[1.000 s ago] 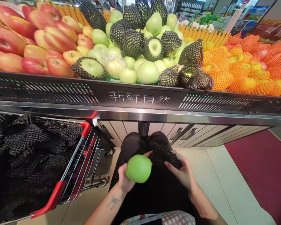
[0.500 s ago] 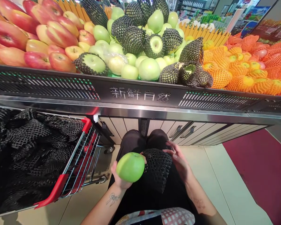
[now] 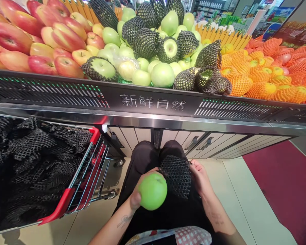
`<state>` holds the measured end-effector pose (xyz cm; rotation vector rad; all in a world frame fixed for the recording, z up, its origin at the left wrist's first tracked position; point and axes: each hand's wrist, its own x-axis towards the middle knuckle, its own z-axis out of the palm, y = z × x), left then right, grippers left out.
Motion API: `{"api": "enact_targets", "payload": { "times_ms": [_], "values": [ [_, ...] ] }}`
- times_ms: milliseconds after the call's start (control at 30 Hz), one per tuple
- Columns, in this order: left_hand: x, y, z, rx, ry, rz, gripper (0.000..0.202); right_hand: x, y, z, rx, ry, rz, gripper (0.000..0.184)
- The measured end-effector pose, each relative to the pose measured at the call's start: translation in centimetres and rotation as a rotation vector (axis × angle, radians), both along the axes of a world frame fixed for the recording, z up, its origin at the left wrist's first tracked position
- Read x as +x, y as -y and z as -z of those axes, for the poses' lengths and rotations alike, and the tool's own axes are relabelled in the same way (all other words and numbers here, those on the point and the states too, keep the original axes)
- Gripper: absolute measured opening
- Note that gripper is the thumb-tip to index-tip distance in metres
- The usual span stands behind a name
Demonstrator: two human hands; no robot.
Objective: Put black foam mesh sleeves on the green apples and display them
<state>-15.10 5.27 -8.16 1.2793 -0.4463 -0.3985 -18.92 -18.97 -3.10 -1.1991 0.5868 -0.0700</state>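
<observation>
Low in the frame's centre, left hand cupped under a smooth round green apple, fingers curled and clamped around its far side, thumb tucked beside it. Just right of it, right hand gripping a black foam mesh fruit sleeve, fingers closed on the sleeve's right edge, the sleeve's left edge touching the apple. Both held above dark trousers over a pale tiled floor. At left, a red-trimmed wire shopping cart heaped with more black mesh sleeves. Across the top, a black-fronted produce display shelf bearing white characters: red apples at upper left, green apples partly netted in the middle, orange-netted fruit at upper right.
</observation>
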Motion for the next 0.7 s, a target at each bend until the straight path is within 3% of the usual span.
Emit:
{"api": "enact_targets", "payload": {
  "times_ms": [133,233,300,400,500,567,700],
  "values": [
    [-0.3,0.0,1.1,-0.004,0.276,0.005,0.085,-0.2,-0.3,0.4,0.171,-0.067,-0.028,0.045],
    [-0.3,0.4,0.5,0.034,0.374,0.013,0.077,-0.4,-0.5,0.3,0.321,-0.110,0.039,0.049],
    [-0.1,1.1,-0.4,0.102,0.403,-0.016,0.075,-0.5,-0.6,0.1,0.329,-0.093,0.004,0.047],
    [0.3,2.2,-1.7,0.214,0.394,-0.060,0.072,-0.7,-0.3,-0.1,0.221,0.005,-0.015,0.032],
    [0.6,2.9,-1.7,0.150,0.203,-0.138,0.069,-0.9,0.4,0.0,0.108,0.137,0.058,0.026],
    [0.7,3.1,-1.2,0.033,-0.021,-0.190,0.072,-1.2,0.9,0.0,0.100,0.202,0.024,0.025],
    [0.7,3.7,-0.7,-0.096,-0.476,-0.273,0.089,-2.0,0.4,-0.4,0.363,0.169,-0.271,0.029]
  ]
}}
